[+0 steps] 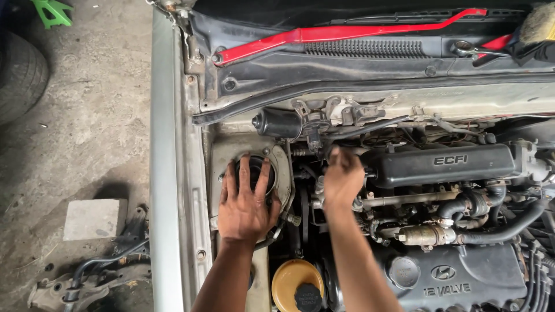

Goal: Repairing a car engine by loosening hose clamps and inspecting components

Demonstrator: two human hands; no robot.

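Open engine bay, view from above. Left hand (245,205) lies flat on the black strut mount cap (255,171) at 9 o'clock, fingers spread wide, grip clamping nothing. Right hand (342,179) reaches down at centre beside the black intake cover (439,164), fingers curled; can't tell if it holds anything. Yellow reservoir (296,277) sits at 6 o'clock, red wiper arm (347,33) at 12.

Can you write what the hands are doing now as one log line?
left hand: spread flat on black strut mount cap | right hand: reaching between engine hoses, fingers hidden | yellow reservoir: untouched
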